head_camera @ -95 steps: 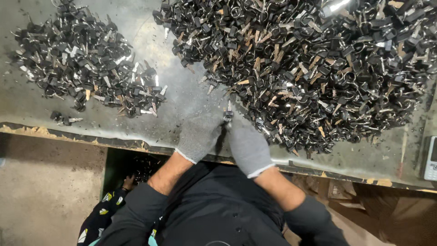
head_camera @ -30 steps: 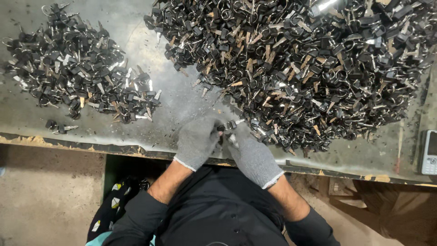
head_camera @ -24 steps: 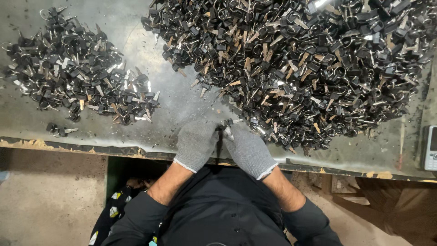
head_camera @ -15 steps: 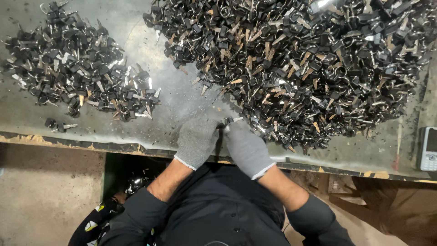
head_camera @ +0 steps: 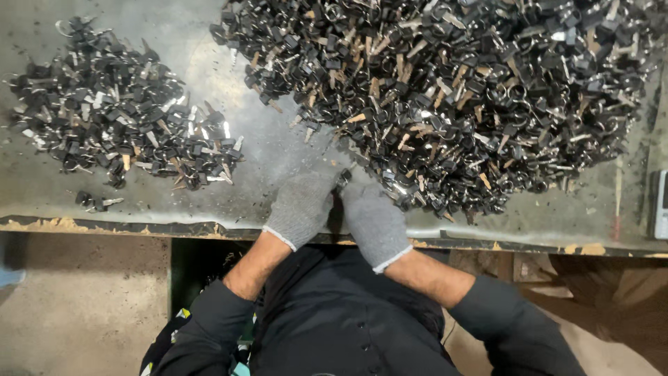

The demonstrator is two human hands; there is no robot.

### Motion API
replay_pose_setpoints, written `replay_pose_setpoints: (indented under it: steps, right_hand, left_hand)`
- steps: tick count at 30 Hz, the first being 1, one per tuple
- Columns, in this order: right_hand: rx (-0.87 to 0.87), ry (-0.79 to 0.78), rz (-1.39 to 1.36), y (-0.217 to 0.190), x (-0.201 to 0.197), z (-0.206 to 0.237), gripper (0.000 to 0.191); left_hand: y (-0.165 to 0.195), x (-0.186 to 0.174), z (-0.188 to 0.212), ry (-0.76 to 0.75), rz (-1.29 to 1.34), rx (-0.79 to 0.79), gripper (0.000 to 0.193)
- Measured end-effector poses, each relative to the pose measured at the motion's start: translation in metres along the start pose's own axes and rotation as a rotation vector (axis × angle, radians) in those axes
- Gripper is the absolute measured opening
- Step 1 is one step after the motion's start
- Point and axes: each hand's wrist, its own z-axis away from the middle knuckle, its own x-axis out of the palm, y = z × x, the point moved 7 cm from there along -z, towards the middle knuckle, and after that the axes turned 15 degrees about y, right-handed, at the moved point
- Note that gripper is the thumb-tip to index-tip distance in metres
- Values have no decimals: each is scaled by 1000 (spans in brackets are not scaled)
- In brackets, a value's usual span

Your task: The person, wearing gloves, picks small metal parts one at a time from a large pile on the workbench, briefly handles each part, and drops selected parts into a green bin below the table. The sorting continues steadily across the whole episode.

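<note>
Gloved hands pinching one key at the surface edge

Left hand (head_camera: 300,207) and right hand (head_camera: 374,220) close together on a small key (head_camera: 343,179), touching the big key heap (head_camera: 445,97) just beyond the right.

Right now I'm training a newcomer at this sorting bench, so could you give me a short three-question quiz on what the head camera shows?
1. True or false: both hands wear grey knit gloves.
2. Which pile of keys is bigger? A) the one to the person's left B) the one ahead and to the right C) they are equal
3. Fill in: the hands meet at the table's near ____.

Key:
1. True: the left hand and right hand are both gloved.
2. B: the large pile dwarfs the small pile.
3. Edge: the hands pinch a small dark piece together above the table edge.
</note>
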Motion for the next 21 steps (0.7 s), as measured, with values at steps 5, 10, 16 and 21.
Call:
replay_pose_setpoints:
  steps: [5,10,16,21]
  right_hand:
    - [-12,-302,-368,11,11,-10,17]
    - [229,-371,-599,38,1,-13,40]
    - [117,-2,-324,1,-12,-5,21]
    - [99,-204,-175,4,-12,-13,19]
  left_hand:
    - [5,-5,8,50,-30,-65,30]
    - [-5,-11,12,123,26,-209,42]
    - [3,-13,20,288,11,53,42]
    - [3,2,19,194,-102,70,25]
